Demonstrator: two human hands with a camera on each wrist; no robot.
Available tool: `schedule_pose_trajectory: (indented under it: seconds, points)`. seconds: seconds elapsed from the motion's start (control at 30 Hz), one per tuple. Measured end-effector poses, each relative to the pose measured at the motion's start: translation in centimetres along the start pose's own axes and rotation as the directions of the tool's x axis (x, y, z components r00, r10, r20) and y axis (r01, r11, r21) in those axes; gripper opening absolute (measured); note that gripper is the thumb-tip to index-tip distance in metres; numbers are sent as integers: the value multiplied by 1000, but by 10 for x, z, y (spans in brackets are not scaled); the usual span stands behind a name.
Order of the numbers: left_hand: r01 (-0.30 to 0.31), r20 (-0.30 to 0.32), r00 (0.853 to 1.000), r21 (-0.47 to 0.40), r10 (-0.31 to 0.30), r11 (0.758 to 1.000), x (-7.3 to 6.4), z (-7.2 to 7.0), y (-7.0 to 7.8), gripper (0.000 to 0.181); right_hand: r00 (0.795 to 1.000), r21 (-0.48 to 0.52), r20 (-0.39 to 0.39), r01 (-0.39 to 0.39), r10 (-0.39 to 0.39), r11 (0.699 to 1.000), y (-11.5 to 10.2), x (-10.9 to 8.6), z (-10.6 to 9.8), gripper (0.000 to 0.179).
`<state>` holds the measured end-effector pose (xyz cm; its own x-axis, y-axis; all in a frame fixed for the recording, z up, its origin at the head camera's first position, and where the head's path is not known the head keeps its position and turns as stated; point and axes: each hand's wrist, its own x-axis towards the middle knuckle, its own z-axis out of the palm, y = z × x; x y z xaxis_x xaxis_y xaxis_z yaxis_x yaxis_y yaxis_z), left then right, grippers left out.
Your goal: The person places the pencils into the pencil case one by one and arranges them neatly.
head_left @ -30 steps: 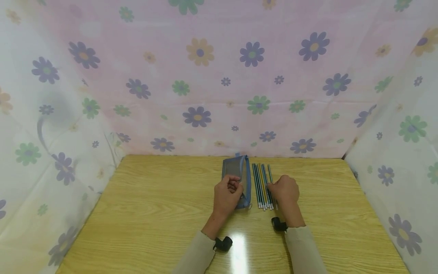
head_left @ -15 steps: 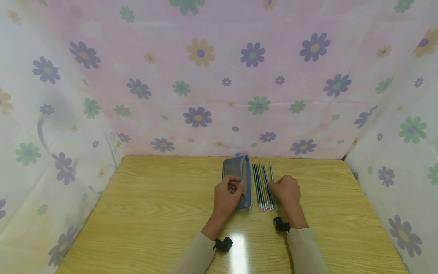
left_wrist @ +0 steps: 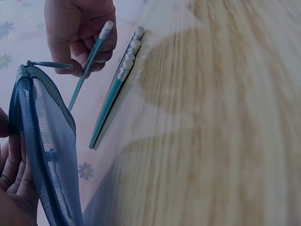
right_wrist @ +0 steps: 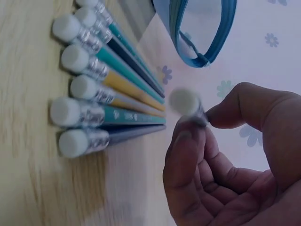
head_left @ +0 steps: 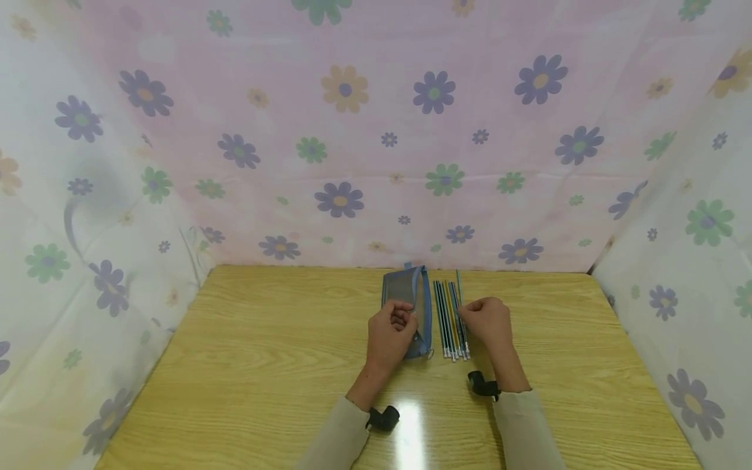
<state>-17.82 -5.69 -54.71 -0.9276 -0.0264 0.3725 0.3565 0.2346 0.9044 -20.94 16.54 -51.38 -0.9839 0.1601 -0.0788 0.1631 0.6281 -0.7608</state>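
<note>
The left hand (head_left: 388, 334) grips the case (head_left: 401, 288), the right hand (head_left: 491, 322) pinches one pencil (left_wrist: 96, 50), and more pencils (head_left: 450, 320) lie at the case's three o'clock.

Over my remote head view, a pale pink sheet (head_left: 376, 147) printed with purple, green and orange flowers (head_left: 339, 200) stands behind a yellowish wood-grain table (head_left: 252, 339). Whiter, creased sheeting in a like print flanks it, on the left wall (head_left: 35, 222) and right wall (head_left: 705, 287), while I see a bright streak of reflected light (head_left: 410, 434) along the table's near side.
</note>
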Motion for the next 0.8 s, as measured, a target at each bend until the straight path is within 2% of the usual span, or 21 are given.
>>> schedule_pose_trajectory:
  seconds: [0.27, 0.63, 0.8]
  points:
    - [-16, -12, 1000, -22, 16, 1000, 0, 1, 0, 11, 998, 129, 57, -20, 13, 991, -7, -2, 4, 24]
    - [-10, -25, 1000, -45, 8, 999, 0, 3, -1, 14, 994, 308, 107, -39, 7, 951, -22, -10, 11, 25]
    - [-9, -14, 1000, -36, 8, 999, 0, 2, -1, 11, 993, 326, 119, -43, 5, 944, -25, -11, 15, 24]
